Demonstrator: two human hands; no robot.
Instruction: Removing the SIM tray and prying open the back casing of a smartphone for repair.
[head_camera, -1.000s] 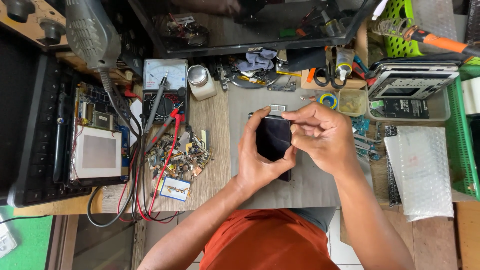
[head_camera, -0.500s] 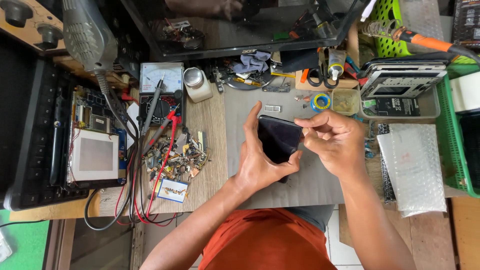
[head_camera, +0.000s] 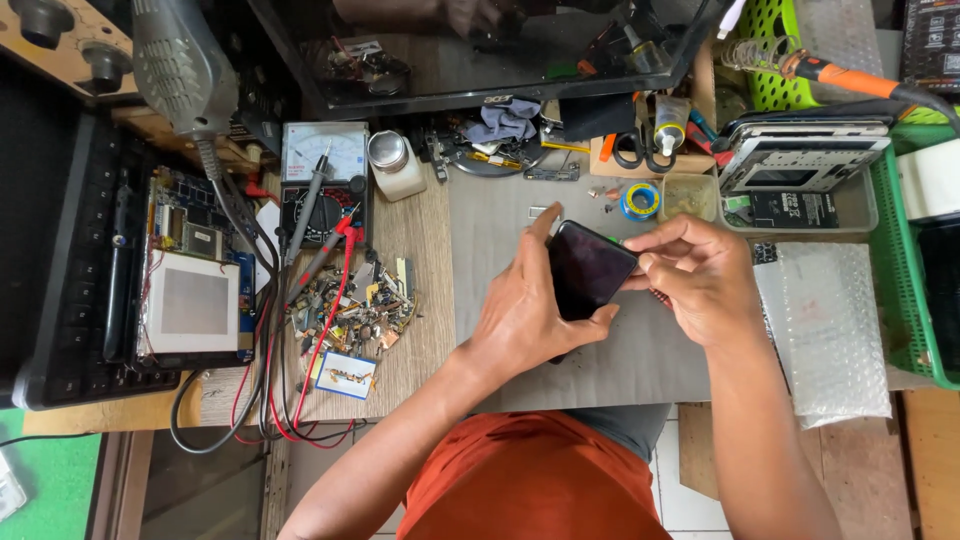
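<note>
A grey mat (head_camera: 590, 370) is covering the bench; above it the left hand (head_camera: 525, 310) is clamping a black phone (head_camera: 585, 268) by its edges, while the right hand (head_camera: 700, 275) is seemingly pinching its right edge.

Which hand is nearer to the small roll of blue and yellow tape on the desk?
Right. The right hand is just below the tape roll; the left hand is farther, lower and to its left, holding the dark phone.
</note>
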